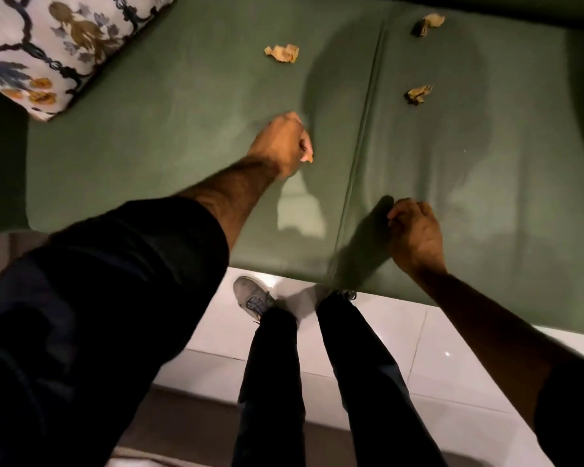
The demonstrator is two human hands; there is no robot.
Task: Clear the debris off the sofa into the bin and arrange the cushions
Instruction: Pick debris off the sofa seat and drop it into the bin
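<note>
From the head camera, looking steeply down, the person's left hand reaches forward over the left seat pad of the dark green leather sofa. Its arm runs up from a black sleeve, the forearm bare, the wrist bent so the knuckles face up. The fingers are clenched into a fist; a small tan edge shows at the fingertips, but motion blur hides whether a scrap is gripped there.

The right hand hangs lower, near the front edge of the right seat pad just beside the seam between the two pads. Its back faces the camera and the fingers curl loosely inward; whether they hold anything cannot be told.

Three crumpled tan paper scraps lie on the seat: one on the left pad beyond the left hand, one far back on the right pad, and one nearer, also on the right pad. All three are apart from both hands.

A white cushion with a blue and ochre floral print sits at the sofa's left end.

Below, black trouser legs and a grey laced shoe stand on glossy white floor tiles against the sofa front. No writing or brand mark can be read anywhere.
</note>
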